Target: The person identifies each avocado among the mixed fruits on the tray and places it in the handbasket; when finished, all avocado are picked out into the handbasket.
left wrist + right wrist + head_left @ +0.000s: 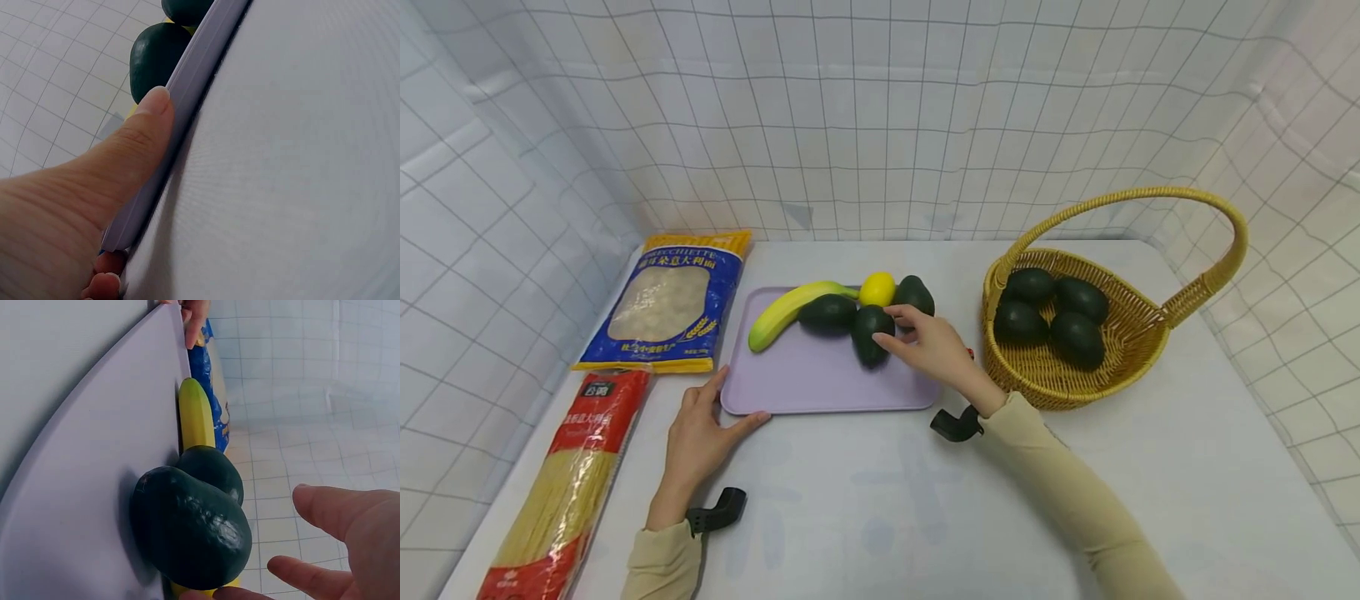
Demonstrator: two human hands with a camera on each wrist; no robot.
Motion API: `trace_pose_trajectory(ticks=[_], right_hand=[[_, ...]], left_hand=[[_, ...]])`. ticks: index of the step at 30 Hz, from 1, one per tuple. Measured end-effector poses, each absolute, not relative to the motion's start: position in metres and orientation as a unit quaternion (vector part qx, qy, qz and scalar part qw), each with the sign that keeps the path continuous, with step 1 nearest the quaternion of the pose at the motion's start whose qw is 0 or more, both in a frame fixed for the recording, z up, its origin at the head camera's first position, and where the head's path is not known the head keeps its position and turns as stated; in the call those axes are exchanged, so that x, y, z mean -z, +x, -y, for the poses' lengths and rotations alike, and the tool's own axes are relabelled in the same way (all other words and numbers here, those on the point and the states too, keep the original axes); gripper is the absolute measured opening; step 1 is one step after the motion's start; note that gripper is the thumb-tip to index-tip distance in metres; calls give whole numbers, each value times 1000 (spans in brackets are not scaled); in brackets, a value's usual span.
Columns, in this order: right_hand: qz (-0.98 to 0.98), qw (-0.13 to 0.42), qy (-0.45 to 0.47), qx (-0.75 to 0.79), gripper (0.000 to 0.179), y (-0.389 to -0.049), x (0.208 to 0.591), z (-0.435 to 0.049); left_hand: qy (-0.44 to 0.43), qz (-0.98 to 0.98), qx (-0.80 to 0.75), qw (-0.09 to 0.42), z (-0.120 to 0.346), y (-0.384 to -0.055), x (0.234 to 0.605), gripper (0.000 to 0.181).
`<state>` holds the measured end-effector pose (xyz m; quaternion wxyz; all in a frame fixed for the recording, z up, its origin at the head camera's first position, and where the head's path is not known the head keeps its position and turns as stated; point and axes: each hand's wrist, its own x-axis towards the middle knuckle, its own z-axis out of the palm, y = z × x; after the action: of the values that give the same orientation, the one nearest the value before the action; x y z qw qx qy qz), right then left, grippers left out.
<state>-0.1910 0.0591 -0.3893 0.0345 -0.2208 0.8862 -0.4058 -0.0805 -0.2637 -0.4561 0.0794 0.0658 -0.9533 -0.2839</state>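
A lilac tray (820,387) holds three dark green avocados, a lemon (877,289) and a long, curved yellow-green fruit shaped like a banana (786,312). My left hand (698,433) holds the tray's near left corner, thumb (140,134) on the front rim and fingers round the left side. Over the tray's right half, my right hand (931,343) reaches toward the front avocado (190,528) with thumb and fingers spread. In the right wrist view its thumb stands apart from the avocado, and fingertips show at the lower edge. A second avocado (827,314) lies left of it, a third (914,295) behind.
Right of the tray stands a wicker basket (1120,367) with a tall arched handle and several avocados inside. At the left lie a blue bag of orecchiette pasta (662,304) and a red pack of spaghetti (565,492). White grid-patterned curtain (880,125) surrounds the table.
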Motion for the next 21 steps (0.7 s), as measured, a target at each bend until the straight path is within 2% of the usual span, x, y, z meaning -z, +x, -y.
trace_pose_trajectory(ticks=[9, 21], right_hand=[[-914, 24, -227, 335, 58, -193, 394, -51], [-916, 50, -221, 331, 67, -196, 402, -37]], left_hand=[[67, 953, 285, 78, 264, -82, 456, 95], [69, 953, 287, 73, 264, -81, 455, 96]])
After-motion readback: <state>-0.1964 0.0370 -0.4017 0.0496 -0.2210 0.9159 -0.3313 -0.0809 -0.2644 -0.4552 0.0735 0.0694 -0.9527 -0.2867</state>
